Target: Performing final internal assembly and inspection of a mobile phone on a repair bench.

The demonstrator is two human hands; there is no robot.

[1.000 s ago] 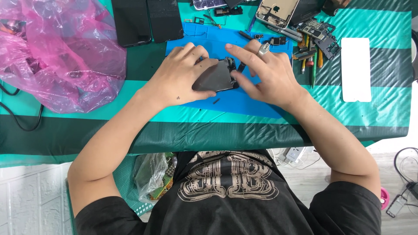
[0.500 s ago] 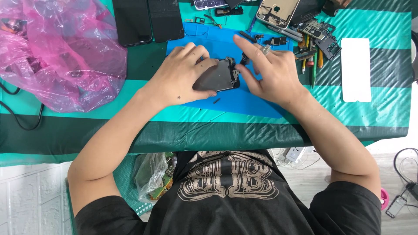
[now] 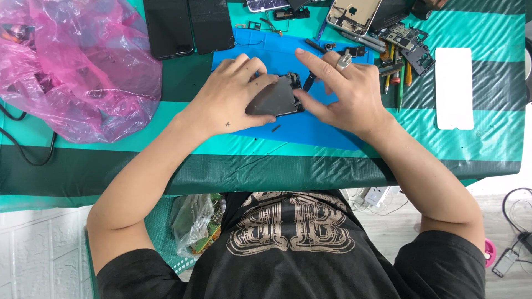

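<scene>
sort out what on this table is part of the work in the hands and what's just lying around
In hand:
- left hand
- right hand
- dark flat phone part
- blue rubber work mat

Lying about:
- crumpled pink plastic bag
- two black flat panels
- white rectangular sheet
- opened phone shell

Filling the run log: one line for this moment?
left hand: holds dark phone part | right hand: fingers at its edge | under: blue mat
</scene>
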